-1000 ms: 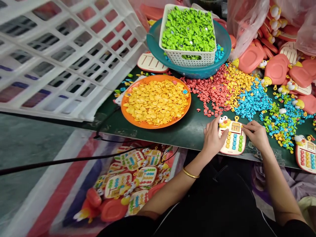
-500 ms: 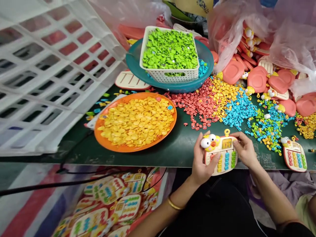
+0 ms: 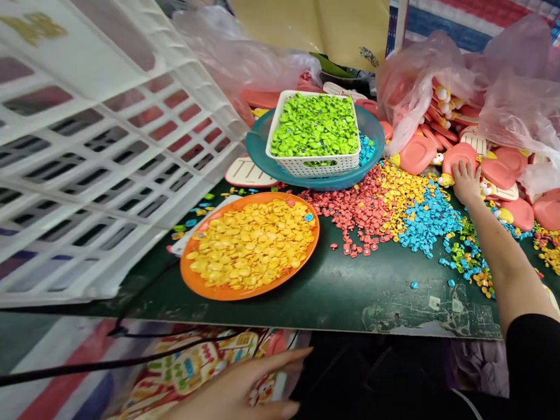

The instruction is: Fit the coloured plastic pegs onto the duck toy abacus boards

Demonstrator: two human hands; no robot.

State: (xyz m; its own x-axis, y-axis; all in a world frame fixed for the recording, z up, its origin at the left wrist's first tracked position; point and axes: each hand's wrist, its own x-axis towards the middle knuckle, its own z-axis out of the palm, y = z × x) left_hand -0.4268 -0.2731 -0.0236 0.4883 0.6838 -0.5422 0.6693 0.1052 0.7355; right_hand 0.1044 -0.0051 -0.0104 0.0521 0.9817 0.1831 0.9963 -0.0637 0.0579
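My right hand (image 3: 467,182) reaches out to the pile at the back right. Its spread fingers lie on a pink toy back shell (image 3: 459,156) with a yellow chick head at its lower end. My left hand (image 3: 258,385), fingers apart and holding nothing, hangs low in front of the table edge. Beside and beneath it lie assembled chick-faced toys (image 3: 192,364) with rows of coloured beads, partly hidden by the hand. Loose beads lie in heaps near my right forearm: red pieces (image 3: 356,207), yellow pieces (image 3: 405,189) and blue pieces (image 3: 429,224).
An orange plate (image 3: 192,283) of yellow pieces stands on the green table (image 3: 332,303). Behind it, a white basket (image 3: 315,168) of green pieces sits in a blue bowl (image 3: 260,143). A white crate (image 3: 100,157) leans at left. A black cable (image 3: 153,357) crosses low.
The toy held in both hands is gone from them. My left hand has dropped down and left below the table edge; my right hand has moved up to the pink shells. The view has shifted.
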